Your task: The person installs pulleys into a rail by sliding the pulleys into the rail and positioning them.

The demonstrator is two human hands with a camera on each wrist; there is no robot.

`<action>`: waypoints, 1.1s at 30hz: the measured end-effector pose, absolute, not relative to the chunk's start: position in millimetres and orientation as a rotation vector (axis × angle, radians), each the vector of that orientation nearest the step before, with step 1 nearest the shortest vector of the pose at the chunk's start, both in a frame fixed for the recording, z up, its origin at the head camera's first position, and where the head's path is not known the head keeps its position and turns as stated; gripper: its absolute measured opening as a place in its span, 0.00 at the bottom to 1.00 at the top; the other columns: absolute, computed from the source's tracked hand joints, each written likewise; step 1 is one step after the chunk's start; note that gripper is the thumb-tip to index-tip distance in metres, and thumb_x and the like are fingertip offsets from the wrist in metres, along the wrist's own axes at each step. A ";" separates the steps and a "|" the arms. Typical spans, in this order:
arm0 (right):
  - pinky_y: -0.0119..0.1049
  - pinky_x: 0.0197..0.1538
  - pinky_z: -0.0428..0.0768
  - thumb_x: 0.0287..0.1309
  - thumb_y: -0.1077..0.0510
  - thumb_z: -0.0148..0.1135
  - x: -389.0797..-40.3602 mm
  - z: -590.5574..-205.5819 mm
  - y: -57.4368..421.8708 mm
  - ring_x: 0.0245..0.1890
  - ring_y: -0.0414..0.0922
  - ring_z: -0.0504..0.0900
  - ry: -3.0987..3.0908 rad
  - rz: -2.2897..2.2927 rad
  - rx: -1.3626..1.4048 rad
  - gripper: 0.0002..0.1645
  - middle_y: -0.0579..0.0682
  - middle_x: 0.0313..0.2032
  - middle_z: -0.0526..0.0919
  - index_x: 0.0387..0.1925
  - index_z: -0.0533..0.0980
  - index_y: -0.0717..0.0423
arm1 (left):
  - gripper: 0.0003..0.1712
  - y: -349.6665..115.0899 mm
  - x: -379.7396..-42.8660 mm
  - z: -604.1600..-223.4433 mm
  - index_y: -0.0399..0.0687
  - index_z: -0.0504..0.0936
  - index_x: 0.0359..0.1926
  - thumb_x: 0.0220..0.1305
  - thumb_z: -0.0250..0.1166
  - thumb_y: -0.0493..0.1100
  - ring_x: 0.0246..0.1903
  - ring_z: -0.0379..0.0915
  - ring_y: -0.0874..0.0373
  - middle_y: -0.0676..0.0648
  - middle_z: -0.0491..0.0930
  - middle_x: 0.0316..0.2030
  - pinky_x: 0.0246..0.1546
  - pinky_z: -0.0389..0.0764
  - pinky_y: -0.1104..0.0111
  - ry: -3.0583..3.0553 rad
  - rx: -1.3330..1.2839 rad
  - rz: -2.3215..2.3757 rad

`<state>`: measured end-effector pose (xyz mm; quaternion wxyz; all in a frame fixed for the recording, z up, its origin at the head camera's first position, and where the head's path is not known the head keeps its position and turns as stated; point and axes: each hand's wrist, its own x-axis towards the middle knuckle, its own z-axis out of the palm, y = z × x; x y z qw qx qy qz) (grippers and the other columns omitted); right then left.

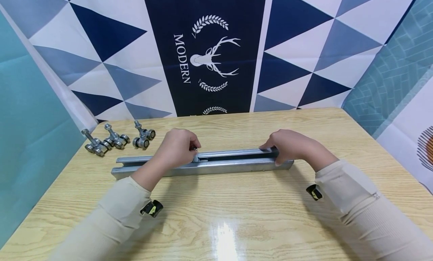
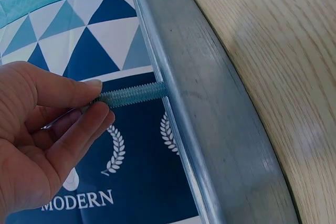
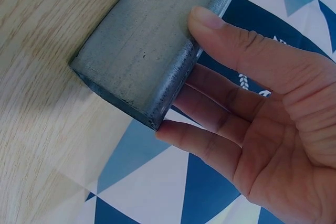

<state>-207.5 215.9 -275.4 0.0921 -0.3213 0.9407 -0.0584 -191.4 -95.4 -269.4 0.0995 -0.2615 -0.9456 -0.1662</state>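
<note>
A long galvanized steel track (image 1: 233,166) with a slot along its top lies crosswise on the table. Near the middle of its length, my left hand (image 1: 177,148) pinches a threaded bolt (image 2: 135,95) between thumb and fingers. The bolt stands up out of the slot, and whatever carries its lower end is hidden inside the track. At the track's right end my right hand (image 1: 291,145) grips the walls, the thumb on the near side and the fingers over the slot and far side, as the right wrist view shows.
Three roller trolleys with upright bolts, a left one (image 1: 96,144), a middle one (image 1: 116,138) and a right one (image 1: 143,135), stand at the back left of the wooden table (image 1: 189,223). A patterned cloth (image 1: 291,65) hangs behind the table's far edge.
</note>
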 end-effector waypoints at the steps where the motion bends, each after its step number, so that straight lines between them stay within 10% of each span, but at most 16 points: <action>1: 0.40 0.39 0.77 0.29 0.66 0.73 -207.5 -275.5 215.9 0.39 0.45 0.78 2.795 -0.175 -0.955 0.33 0.49 0.40 0.81 0.46 0.77 0.57 | 0.06 -93.8 -191.5 -269.4 0.51 0.83 0.24 0.46 0.66 0.35 0.23 0.73 0.65 0.56 0.78 0.22 0.29 0.75 0.69 -2.795 -0.777 -0.492; 33: 0.38 0.37 0.77 0.30 0.66 0.72 -209.2 -275.0 217.4 0.37 0.42 0.78 2.785 -0.175 -0.959 0.32 0.48 0.39 0.81 0.47 0.77 0.56 | 0.06 -65.5 -193.2 -267.9 0.52 0.83 0.22 0.45 0.65 0.34 0.24 0.71 0.67 0.58 0.78 0.22 0.29 0.73 0.73 -2.797 -0.792 -0.541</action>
